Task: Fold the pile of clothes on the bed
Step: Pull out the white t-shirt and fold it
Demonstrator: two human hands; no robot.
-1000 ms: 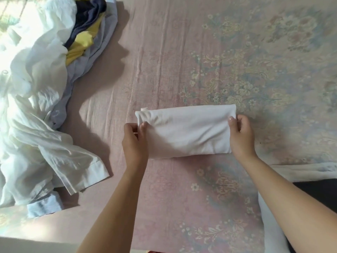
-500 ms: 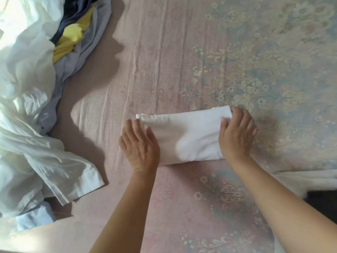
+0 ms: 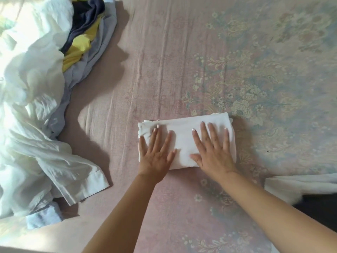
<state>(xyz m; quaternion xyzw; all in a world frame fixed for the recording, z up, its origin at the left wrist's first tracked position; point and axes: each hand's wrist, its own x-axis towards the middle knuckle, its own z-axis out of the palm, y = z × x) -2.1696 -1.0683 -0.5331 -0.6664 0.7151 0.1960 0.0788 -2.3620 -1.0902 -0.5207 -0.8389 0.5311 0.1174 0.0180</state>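
A folded white garment [image 3: 184, 136] lies as a compact rectangle in the middle of the pink floral bed sheet [image 3: 182, 61]. My left hand [image 3: 155, 152] presses flat on its left half, fingers straight and spread. On the right half my right hand [image 3: 213, 150] lies flat the same way. A pile of unfolded clothes [image 3: 32, 99] fills the left side: mostly crumpled white fabric, with navy, yellow and pale grey-blue pieces [image 3: 82, 37] at the top.
A white cloth [image 3: 299, 185] with something dark beside it shows at the right edge under my right forearm. A small pale blue piece [image 3: 43, 216] pokes out below the pile. The bed's near edge runs along the lower left.
Both hands let go of the garment's ends and now lie flat on top of it. The garment looks shorter and thicker than a second ago.
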